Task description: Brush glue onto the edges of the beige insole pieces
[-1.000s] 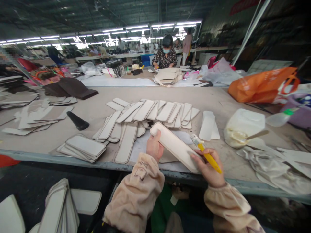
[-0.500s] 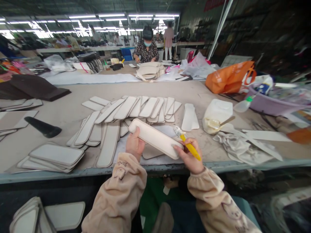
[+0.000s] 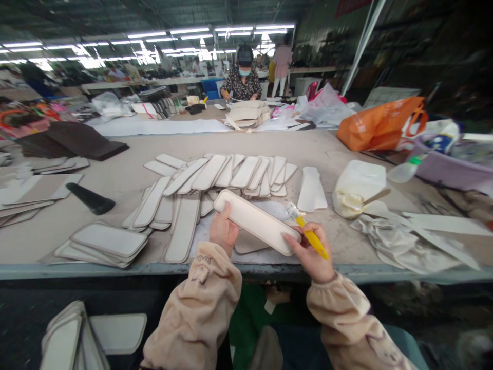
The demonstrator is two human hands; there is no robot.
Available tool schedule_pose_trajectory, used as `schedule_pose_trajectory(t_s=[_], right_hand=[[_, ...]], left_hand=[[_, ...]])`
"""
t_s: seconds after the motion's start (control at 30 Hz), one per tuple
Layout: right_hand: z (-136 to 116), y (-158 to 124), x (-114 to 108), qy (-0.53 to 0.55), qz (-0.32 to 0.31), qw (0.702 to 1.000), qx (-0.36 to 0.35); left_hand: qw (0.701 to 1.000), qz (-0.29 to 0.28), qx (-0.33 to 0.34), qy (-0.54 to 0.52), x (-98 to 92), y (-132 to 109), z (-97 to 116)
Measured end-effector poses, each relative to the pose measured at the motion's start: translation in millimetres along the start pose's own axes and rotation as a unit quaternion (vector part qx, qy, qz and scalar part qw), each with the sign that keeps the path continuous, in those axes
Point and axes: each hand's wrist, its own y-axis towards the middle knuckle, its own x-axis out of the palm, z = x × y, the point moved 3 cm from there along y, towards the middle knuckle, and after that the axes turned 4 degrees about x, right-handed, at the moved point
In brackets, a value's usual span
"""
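Observation:
A long, cream-coloured panel with rounded corners point(image 3: 256, 221) is held tilted above the table edge, its right end lower. My left hand point(image 3: 224, 228) grips its upper left end, thumb on the face. At the lower right end, my right hand point(image 3: 311, 249) pinches the panel and also holds a yellow-handled brush point(image 3: 313, 240), whose whitish bristles point up and left. Beneath the held panel lies another flat panel point(image 3: 250, 242) on the table. Many similar panels point(image 3: 208, 173) are spread in an overlapping row just beyond my hands.
A stack of panels point(image 3: 110, 240) and a black tool point(image 3: 91, 199) lie left. At right stand a cut white jug point(image 3: 358, 187) with a stick in it, a crumpled cloth point(image 3: 396, 241), an orange bag point(image 3: 381, 123) and a purple basin point(image 3: 439, 169). Across the table, a co-worker point(image 3: 243, 79) sits.
The whole view has shifted, so things appear further right. Both hands keep the same hold on the panel and the brush.

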Motion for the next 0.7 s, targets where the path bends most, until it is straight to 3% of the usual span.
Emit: schedule_pose_trajectory(t_s=[0.47, 0.7], right_hand=[[-1, 1, 1, 0.027, 0.026, 0.999, -0.002], [-2, 1, 1, 0.019, 0.018, 1.0, 0.001]], left_hand=[[1.0, -0.019, 0.004, -0.01, -0.6, -3, 2], [0.995, -0.037, -0.09, 0.004, 5.2, -19, -9]])
